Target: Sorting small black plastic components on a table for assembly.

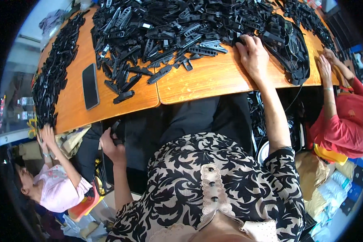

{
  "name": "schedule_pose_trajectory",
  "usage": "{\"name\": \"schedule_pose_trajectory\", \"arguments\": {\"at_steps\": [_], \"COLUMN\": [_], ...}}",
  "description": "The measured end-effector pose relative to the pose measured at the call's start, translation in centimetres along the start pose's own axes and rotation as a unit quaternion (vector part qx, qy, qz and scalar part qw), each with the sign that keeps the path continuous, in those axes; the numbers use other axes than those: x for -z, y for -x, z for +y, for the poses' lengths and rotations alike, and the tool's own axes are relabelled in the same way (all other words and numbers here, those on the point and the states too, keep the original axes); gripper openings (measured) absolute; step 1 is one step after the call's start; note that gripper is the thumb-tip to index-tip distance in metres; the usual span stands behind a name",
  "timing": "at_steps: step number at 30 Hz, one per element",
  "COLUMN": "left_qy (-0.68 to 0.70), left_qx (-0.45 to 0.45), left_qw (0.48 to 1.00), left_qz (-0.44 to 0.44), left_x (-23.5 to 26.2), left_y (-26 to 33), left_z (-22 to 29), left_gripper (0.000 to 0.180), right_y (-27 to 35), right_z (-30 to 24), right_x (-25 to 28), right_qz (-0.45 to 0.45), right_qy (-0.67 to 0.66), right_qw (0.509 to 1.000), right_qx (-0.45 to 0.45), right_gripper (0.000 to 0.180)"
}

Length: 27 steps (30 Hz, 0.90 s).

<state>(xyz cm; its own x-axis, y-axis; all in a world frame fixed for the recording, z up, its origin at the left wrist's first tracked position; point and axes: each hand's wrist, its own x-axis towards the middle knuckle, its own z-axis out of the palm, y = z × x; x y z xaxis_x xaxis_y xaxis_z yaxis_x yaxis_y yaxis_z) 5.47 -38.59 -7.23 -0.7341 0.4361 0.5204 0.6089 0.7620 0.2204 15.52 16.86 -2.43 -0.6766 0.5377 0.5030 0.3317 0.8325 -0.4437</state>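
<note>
A large heap of black plastic parts, many long and slotted, covers the far side of the wooden table. My right hand reaches to the heap's near right edge, its fingers bent and closed against the black parts; what the fingertips pinch blends into the heap. Below the table edge, at the left, my left hand is closed round a black plastic part, whose end sticks up past the fingers. Several loose black parts lie in front of the heap, left of the middle.
A dark smartphone lies left of the heap. Right of my right hand rests a black bag with glasses on it. Co-workers sit at both sides, one in pink, one in red, near further piles. A crate of parts stands under the table.
</note>
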Motion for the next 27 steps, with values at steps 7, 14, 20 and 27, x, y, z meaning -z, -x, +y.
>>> {"name": "schedule_pose_trajectory", "arguments": {"at_steps": [7, 14, 20, 27], "left_qy": [-0.003, 0.121, 0.104, 0.22], "left_qx": [0.132, -0.119, -0.115, -0.135], "left_qw": [0.968, 0.985, 0.988, 0.966], "left_qz": [-0.211, 0.011, 0.004, -0.014], "left_x": [0.4, -2.7, -5.9, -6.0], "left_y": [-0.8, -13.1, -14.9, -14.0], "left_z": [3.0, 16.1, 17.6, 17.3], "left_gripper": [0.036, 0.031, 0.031, 0.032], "right_y": [1.2, 3.7, 4.4, 4.8], "right_z": [-0.3, -6.4, -13.3, -11.3], "right_x": [0.6, 1.1, -2.6, -1.7], "right_qz": [-0.013, -0.023, -0.073, -0.093], "right_qy": [-0.016, -0.068, -0.037, -0.08], "right_qw": [0.993, 0.977, 0.98, 0.972], "right_qx": [0.116, 0.203, 0.18, 0.2], "right_gripper": [0.015, 0.028, 0.028, 0.024]}}
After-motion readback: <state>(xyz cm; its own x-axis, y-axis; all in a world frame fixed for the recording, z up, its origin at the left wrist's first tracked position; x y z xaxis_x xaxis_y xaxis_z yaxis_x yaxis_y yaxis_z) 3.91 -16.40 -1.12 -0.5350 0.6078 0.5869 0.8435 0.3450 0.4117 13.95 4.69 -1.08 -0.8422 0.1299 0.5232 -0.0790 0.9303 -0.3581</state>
